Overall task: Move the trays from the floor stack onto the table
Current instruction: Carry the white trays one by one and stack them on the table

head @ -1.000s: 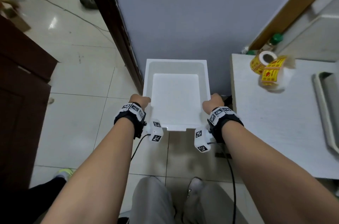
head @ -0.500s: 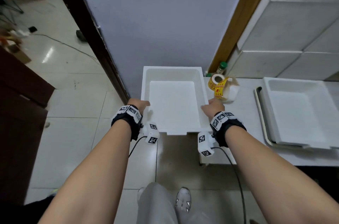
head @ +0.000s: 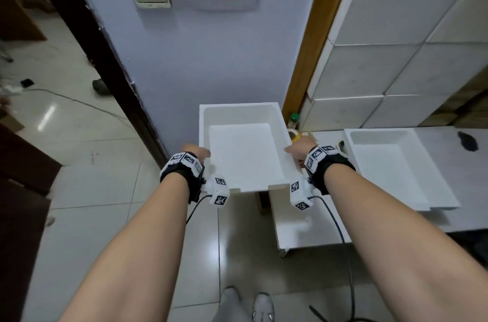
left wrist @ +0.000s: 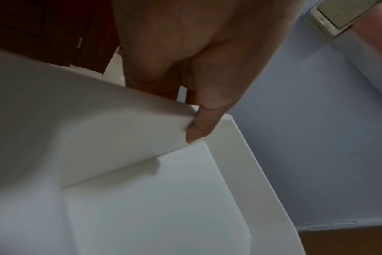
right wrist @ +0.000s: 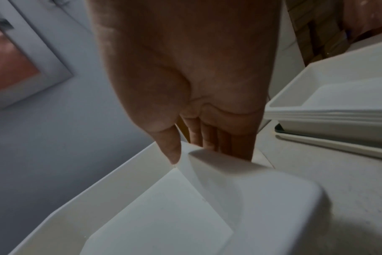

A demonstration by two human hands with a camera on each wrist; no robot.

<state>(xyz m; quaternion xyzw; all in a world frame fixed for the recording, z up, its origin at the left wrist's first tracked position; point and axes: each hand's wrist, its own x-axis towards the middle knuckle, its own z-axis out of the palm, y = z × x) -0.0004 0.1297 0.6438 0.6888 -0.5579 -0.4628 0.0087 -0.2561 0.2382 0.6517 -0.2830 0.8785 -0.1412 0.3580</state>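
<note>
You carry one white tray (head: 245,147) in the air, your left hand (head: 196,154) and right hand (head: 299,150) each clamped on a side wall, thumbs inside. To the right of your right hand, trays on the table (head: 396,163), seemingly several nested, already stand there. The floor stack is not visible.

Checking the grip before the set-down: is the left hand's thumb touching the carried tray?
Touching. The left wrist view shows the left hand with its thumb pressed over the rim of the white tray.
</note>
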